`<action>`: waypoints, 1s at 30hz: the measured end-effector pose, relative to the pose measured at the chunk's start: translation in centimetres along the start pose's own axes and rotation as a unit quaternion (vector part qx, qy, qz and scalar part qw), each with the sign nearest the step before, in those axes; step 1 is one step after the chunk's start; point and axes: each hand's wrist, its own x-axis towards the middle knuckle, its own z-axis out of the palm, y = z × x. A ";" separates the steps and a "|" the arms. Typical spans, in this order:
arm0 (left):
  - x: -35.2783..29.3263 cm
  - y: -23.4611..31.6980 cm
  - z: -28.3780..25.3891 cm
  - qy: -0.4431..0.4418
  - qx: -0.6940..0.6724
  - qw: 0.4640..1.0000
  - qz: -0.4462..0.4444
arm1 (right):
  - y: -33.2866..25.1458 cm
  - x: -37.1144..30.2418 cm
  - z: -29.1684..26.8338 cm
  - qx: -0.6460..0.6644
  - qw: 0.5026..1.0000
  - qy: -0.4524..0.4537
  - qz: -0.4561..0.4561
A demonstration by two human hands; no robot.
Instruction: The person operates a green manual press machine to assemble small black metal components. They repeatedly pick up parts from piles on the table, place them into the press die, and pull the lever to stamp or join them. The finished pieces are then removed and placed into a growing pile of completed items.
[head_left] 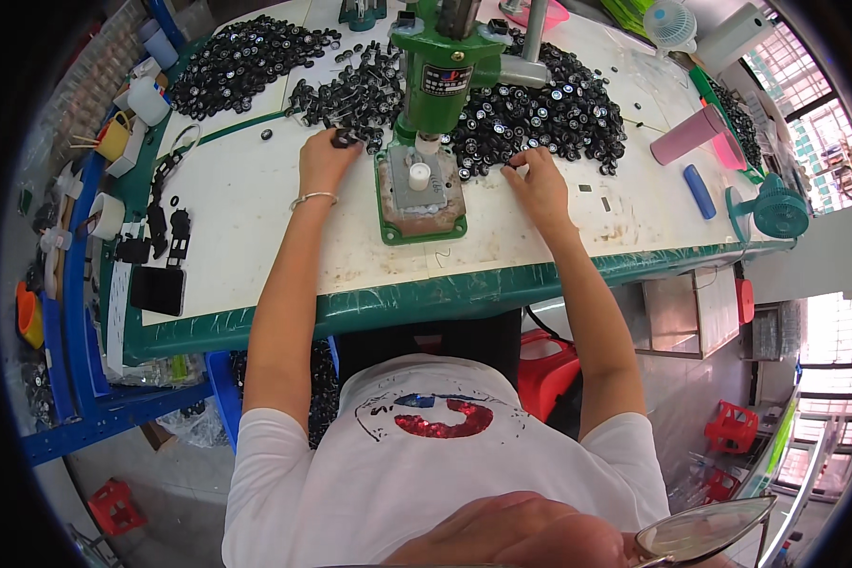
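Observation:
A green hand press (435, 99) stands in front of me, with a white round holder (419, 175) on its metal base plate (422, 218). Left of it, my left hand (327, 163) is closed on a small black part (345, 139), beside a heap of black pieces with metal stems (350, 90). To the right of the press, my right hand (541, 185) has its thumb and fingers bent together at the near edge of a pile of black wheel-like parts with shiny centres (559, 118). Whatever lies between those fingertips is too small to make out.
Another pile of black round parts (241, 62) covers the far left. A phone (158, 290) and black straps (158, 222) lie at the left edge. On the right are a pink cup (686, 134), a blue cylinder (700, 192) and a green fan (776, 208). Green edging (426, 295) borders the table.

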 end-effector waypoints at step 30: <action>-5.0 4.8 -1.9 -0.158 -0.535 0.827 -0.072 | -11.2 -0.8 0.9 0.236 0.950 -0.057 -0.198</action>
